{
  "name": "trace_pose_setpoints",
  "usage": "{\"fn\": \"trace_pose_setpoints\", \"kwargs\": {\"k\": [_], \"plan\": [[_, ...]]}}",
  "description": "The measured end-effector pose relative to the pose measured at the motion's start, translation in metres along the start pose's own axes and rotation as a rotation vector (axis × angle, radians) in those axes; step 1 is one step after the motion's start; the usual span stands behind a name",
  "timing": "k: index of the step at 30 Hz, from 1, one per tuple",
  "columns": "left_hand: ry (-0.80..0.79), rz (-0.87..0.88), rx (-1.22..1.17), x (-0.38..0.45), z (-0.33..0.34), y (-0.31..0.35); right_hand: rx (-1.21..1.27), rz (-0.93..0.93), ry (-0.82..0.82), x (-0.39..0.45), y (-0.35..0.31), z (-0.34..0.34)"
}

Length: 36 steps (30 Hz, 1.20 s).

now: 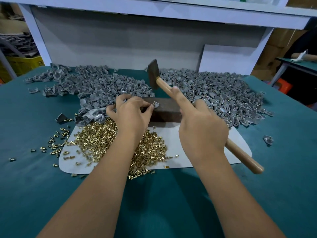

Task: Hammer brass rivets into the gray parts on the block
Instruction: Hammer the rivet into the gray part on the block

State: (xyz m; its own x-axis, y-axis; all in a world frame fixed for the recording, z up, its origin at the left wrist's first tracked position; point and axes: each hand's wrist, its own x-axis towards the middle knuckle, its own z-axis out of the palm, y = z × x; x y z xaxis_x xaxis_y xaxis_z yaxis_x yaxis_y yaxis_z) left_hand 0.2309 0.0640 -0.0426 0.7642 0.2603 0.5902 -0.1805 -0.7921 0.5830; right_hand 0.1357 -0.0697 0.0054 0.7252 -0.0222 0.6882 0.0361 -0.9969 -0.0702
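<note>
Right hand (pixel 202 129) has its grip wrapped around a hammer (pixel 173 93) with a smooth pale wooden handle, index finger stretched out along the shaft. The head is a dull, dark blocky chunk of metal, raised in the upper middle of the frame above the block (pixel 167 109), not touching it. That block is a dark brown rectangular slab with a worn, matte top, sitting dead center.

Left hand (pixel 132 114) pinches a small gray part (pixel 155 105) on the left end of the block, with a brass rivet (pixel 153 104) poking out of it. The part looks like cast metal, rounded on one side and kind of shell shaped.

Loads more of the same gray parts: one big heap (pixel 96 83) across the upper left, another heap (pixel 223 93) filling the upper right, all dull silver-gray with little holes and curved backs. One stray part (pixel 268 140) sits alone at the right edge.

The brass rivets pile (pixel 106 143) is in the lower left-center, shiny gold, short stubby shafts with flat heads, spilling off a pale gray sheet (pixel 188 152) with rounded corners that lies flat under the block and the pile. Some have rolled out onto the cloth to the left.

The desk (pixel 163 194) is covered in teal felt-like fabric. Behind it is a gray back panel under a white shelf frame (pixel 154 12), a white board (pixel 228 57) leaning at upper right, and a yellow crate (pixel 22 63) at the far left edge.
</note>
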Motion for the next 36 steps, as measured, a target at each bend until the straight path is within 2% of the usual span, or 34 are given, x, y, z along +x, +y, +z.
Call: {"fn": "trace_pose_setpoints", "kwargs": {"k": [1,5,10,14,17,19,21,27,33,36], "plan": [[-0.001,0.003,-0.001,0.0,0.0,-0.001,-0.001,-0.019,0.004,-0.001,0.0,0.001],[-0.024,-0.001,0.044,0.002,-0.001,0.0,-0.069,0.009,-0.157,-0.005,0.002,0.01],[-0.02,-0.022,-0.03,0.001,0.001,0.0,0.018,0.012,0.042,-0.004,-0.003,0.01],[-0.035,-0.015,0.021,0.003,0.0,0.0,-0.042,0.033,-0.176,-0.006,-0.002,0.013],[-0.005,-0.015,-0.041,0.0,0.001,0.0,0.046,0.066,-0.069,-0.005,-0.005,0.009],[-0.038,-0.01,-0.058,0.0,0.001,-0.002,0.137,0.068,0.046,-0.005,-0.002,0.01],[-0.093,-0.013,-0.082,0.001,-0.001,-0.004,0.202,0.101,0.062,-0.004,0.003,0.01],[-0.182,-0.049,-0.101,0.005,0.0,-0.005,0.16,0.213,-0.134,0.003,0.017,0.01],[-0.17,-0.015,-0.056,0.006,-0.002,-0.006,0.072,0.221,-0.105,0.001,0.015,0.006],[-0.173,-0.031,-0.069,0.006,-0.002,-0.005,0.016,0.2,-0.202,-0.002,0.013,0.007]]}}
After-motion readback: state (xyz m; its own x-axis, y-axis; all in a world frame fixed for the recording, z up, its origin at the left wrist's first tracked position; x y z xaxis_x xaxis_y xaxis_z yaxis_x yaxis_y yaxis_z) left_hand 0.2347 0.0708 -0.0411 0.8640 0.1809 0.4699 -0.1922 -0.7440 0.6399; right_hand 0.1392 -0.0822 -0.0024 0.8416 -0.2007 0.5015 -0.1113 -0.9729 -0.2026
